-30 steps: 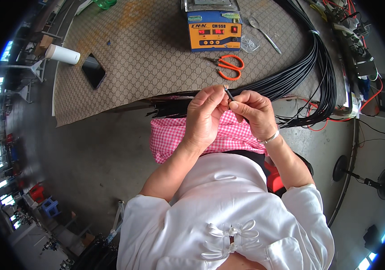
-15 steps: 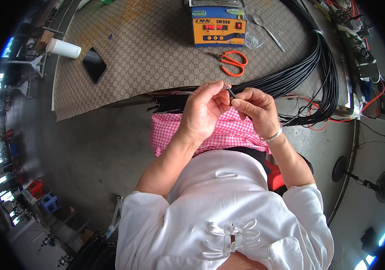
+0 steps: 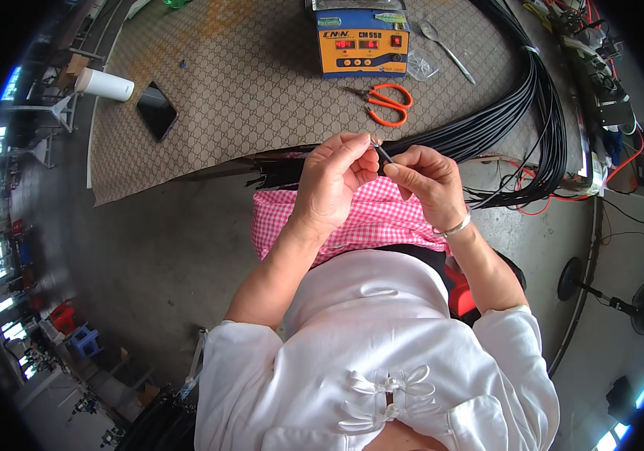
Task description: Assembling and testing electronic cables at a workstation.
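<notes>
We found the right hand pinching the slim, round black cable, the left hand fingertip-pinching its far end; steady grips seemed advisable.

On the table, the phone lies right of the cup, the scissors before the machine, the spoon to its right. Cables curve along the right; before them, a wire sits between left hand and right hand.
</notes>
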`<state>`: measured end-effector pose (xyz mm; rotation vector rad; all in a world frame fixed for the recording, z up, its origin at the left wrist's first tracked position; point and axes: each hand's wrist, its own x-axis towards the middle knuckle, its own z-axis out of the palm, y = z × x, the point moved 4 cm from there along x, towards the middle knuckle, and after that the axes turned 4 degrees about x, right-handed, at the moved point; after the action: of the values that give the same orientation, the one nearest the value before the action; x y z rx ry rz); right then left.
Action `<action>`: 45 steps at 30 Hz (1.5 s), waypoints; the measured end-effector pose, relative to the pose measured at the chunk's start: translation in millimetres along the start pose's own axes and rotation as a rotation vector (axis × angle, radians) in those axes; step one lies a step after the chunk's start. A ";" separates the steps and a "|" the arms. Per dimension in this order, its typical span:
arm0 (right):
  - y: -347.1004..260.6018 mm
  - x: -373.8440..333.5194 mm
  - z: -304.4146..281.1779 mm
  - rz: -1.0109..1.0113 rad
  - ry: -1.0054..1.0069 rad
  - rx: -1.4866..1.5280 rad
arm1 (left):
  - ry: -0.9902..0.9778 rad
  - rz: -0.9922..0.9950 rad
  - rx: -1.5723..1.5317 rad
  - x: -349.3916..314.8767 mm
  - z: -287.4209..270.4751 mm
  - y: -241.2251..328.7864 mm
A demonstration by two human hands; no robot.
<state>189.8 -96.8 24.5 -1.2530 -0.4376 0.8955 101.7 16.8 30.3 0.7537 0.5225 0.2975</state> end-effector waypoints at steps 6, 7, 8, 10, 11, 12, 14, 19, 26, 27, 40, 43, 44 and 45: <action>1.9 0.4 -1.5 -0.023 0.001 -0.020 | 0.008 -0.010 0.040 -0.7 -2.0 0.6; 1.5 0.3 -1.1 -0.030 0.004 -0.023 | 0.017 -0.015 0.030 -0.9 -1.7 1.1; 1.3 0.1 -0.8 -0.037 0.008 -0.025 | 0.025 -0.020 0.021 -1.1 -1.4 1.5; 1.1 -0.3 -0.9 -0.086 0.018 -0.072 | 0.025 -0.031 0.044 -0.3 -1.3 2.6; 0.7 -0.5 -1.0 -0.110 0.023 -0.096 | 0.025 -0.036 0.056 0.1 -1.3 3.1; 0.3 -0.8 -1.1 -0.119 0.037 -0.127 | 0.023 -0.032 0.069 0.3 -1.1 3.7; -0.9 -0.8 -1.5 -0.139 0.066 -0.190 | 0.019 -0.024 0.096 0.8 -0.2 5.3; -0.4 -0.9 -4.1 -0.163 0.108 -0.307 | 0.039 0.025 0.232 0.2 1.0 7.5; -1.3 0.1 -3.8 -0.045 0.034 -0.175 | -0.013 -0.128 0.033 1.4 -1.3 6.3; -1.4 0.4 -4.4 -0.077 0.021 -0.193 | -0.038 -0.147 0.020 1.6 -2.2 5.5; 0.2 1.2 -3.9 -0.151 -0.036 -0.098 | -0.167 -0.215 -0.165 -0.1 -5.1 -3.7; -0.2 1.0 -2.8 -0.132 -0.045 -0.080 | -0.172 -0.203 -0.163 -1.5 -5.3 -3.3; -0.3 1.0 -2.5 -0.122 -0.048 -0.072 | -0.170 -0.197 -0.161 -1.7 -5.4 -3.1; -0.1 1.0 -2.6 -0.113 -0.054 -0.068 | -0.179 -0.189 -0.155 -1.5 -5.3 -3.2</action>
<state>192.4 -97.7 23.7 -1.2551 -0.5804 0.8260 97.8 16.9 25.2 0.5696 0.3934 0.0919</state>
